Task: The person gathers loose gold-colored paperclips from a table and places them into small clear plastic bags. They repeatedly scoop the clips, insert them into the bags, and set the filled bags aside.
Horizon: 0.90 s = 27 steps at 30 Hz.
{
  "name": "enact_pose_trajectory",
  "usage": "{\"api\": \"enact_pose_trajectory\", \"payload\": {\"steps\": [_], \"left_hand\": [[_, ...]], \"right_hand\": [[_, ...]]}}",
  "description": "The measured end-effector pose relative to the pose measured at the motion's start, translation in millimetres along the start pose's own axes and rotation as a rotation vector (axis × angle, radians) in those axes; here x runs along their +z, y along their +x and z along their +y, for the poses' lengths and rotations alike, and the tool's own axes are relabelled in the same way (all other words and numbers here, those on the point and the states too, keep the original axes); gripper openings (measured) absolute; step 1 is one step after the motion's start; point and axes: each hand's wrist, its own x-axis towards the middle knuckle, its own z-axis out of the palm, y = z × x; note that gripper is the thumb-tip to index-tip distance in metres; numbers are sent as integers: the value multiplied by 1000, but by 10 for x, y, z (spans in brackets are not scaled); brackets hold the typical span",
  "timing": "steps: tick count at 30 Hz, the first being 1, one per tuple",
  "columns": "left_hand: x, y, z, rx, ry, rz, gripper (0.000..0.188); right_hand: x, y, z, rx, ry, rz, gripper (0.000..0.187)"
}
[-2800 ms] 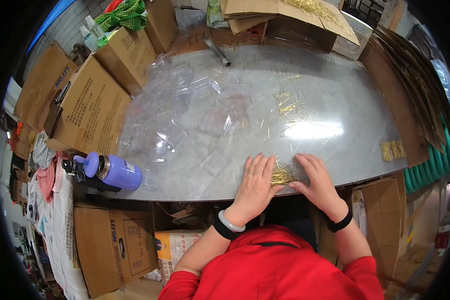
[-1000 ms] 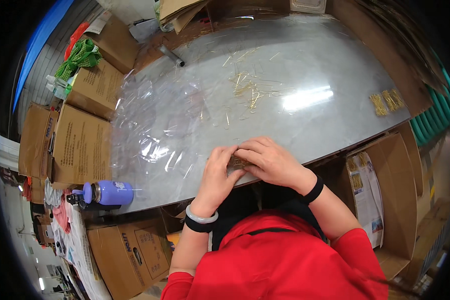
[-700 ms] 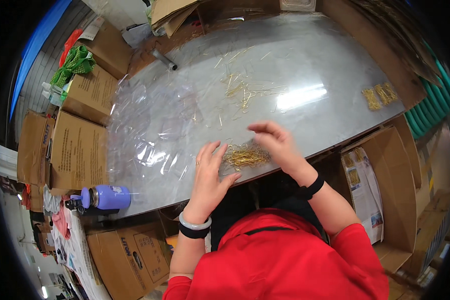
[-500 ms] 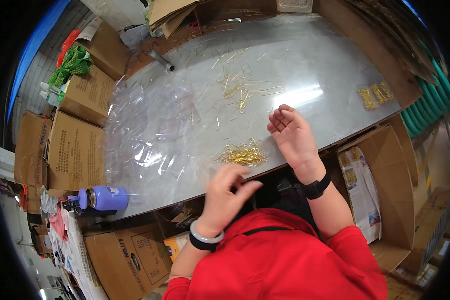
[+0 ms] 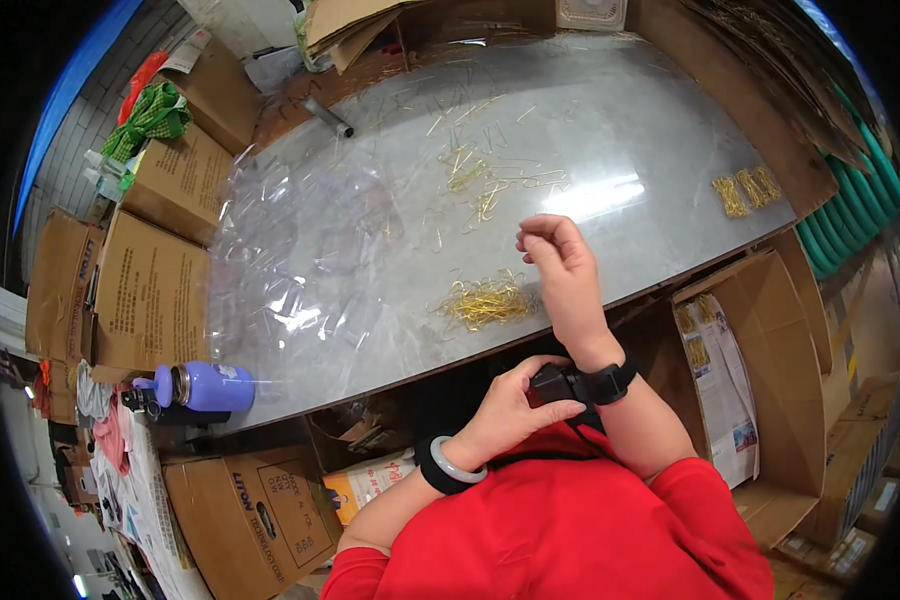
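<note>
My left hand [image 5: 515, 408], with a grey bangle and a black band at its wrist, grips a small black box-like device [image 5: 554, 384] close to my body. It lies right beside the black wristband [image 5: 610, 380] on my right wrist. Raised over the table's near edge, my right hand [image 5: 560, 262] has its fingers bent and drawn together, and nothing shows in them. Just left of it, a pile of gold wire hooks [image 5: 487, 302] lies on the metal table [image 5: 610, 240]. More loose gold hooks [image 5: 487, 185] are scattered farther back.
Clear plastic packaging [image 5: 300, 235] covers the table's left part. A purple bottle [image 5: 215, 387] stands at the near left corner. Bundles of gold hooks [image 5: 745, 192] lie at the right end. Cardboard boxes [image 5: 150, 290] line the left side; an open carton [image 5: 770, 350] sits below the table's right edge.
My left hand has moved right and down from near the hook pile and now grips the black device. My right hand has shifted slightly left, turned, and drawn its fingers together.
</note>
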Motion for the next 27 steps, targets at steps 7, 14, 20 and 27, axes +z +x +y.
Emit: {"api": "enact_pose_trajectory", "payload": {"steps": [7,14,20,27], "left_hand": [[-10,-29,29,-75,-200,43,51],[20,-31,-66,-51,-256,67,53],[21,-59,-177,-30,-360,162,54],[-7,-74,-185,-35,-305,41,57]], "right_hand": [[25,38,-84,-794,-894,-184,30],[43,-25,-57,-614,-743,-174,24],[39,-62,6,-553,-1017,-286,26],[89,-141,26,-230,-593,-298,23]]}}
